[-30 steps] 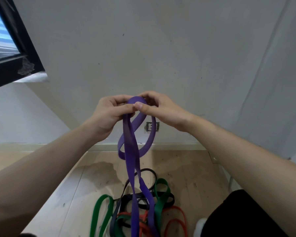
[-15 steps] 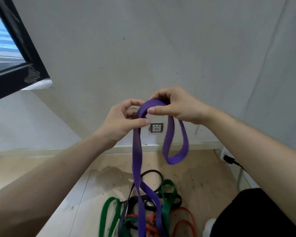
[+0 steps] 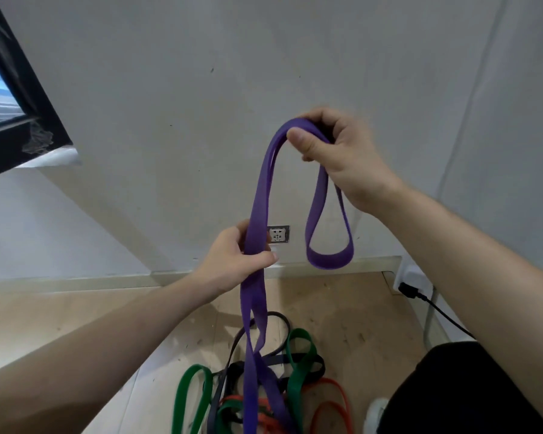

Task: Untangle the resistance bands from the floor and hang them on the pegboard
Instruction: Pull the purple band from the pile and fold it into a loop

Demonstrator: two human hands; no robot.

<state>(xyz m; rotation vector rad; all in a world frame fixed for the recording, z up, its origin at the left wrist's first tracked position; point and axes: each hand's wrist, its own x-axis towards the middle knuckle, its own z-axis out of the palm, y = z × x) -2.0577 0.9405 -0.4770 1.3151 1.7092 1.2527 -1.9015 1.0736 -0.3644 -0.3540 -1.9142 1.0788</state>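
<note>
Two hands hold one purple band (image 3: 257,208). The right hand (image 3: 336,151) is up high, with its fingers and thumb curled round the top bend of the band, so the band hangs down on both sides. A short loop of it dangles free under that hand. The left hand (image 3: 232,261) is lower. Its fingers wrap round the long part of the band, most likely to keep it straight while it is pulled out.

Below the left hand the band twists once and runs down to the floor (image 3: 76,308). There its lower end goes into a pile with a green band (image 3: 295,371), a black band (image 3: 276,358) and a red band (image 3: 333,405), all mixed up. Holding it high probably helps it slide out of the others. The pegboard is not in view, so the hanging is not yet done.
</note>
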